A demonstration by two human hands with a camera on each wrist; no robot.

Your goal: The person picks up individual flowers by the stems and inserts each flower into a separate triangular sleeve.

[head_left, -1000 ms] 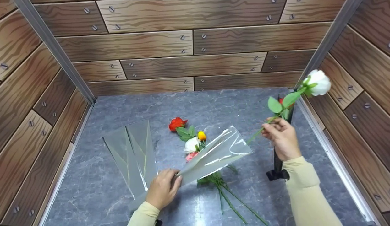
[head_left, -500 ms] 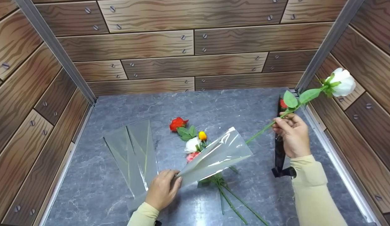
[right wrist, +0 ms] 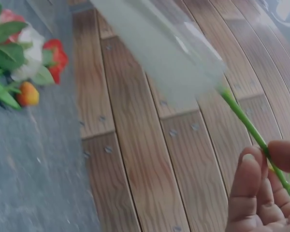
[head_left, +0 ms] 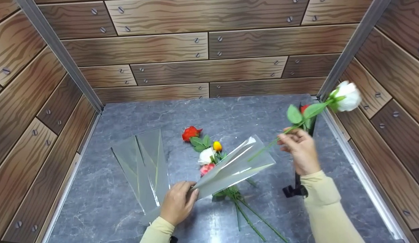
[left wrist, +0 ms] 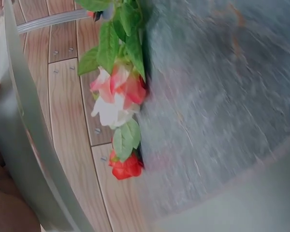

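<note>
My right hand pinches the green stem of a white rose between thumb and fingers. The flower points up to the right, and the stem's lower end shows within the wide mouth of a clear plastic flower sleeve. That sleeve is gripped near its narrow end by my left hand, thumb on top. In the right wrist view the stem runs from the fingertips to the sleeve's mouth. Below the sleeve lie a red rose, a second white rose, a pink flower and a yellow-orange bud.
More clear sleeves lie flat on the left of the grey marbled table. Loose green stems reach toward the front edge. A dark-wrapped red flower lies behind the right hand. Wood-patterned walls enclose three sides.
My right hand with the white rose first went right, then came back left and slightly down, and the stem's end now overlaps the sleeve. The left hand shifted slightly right with the sleeve.
</note>
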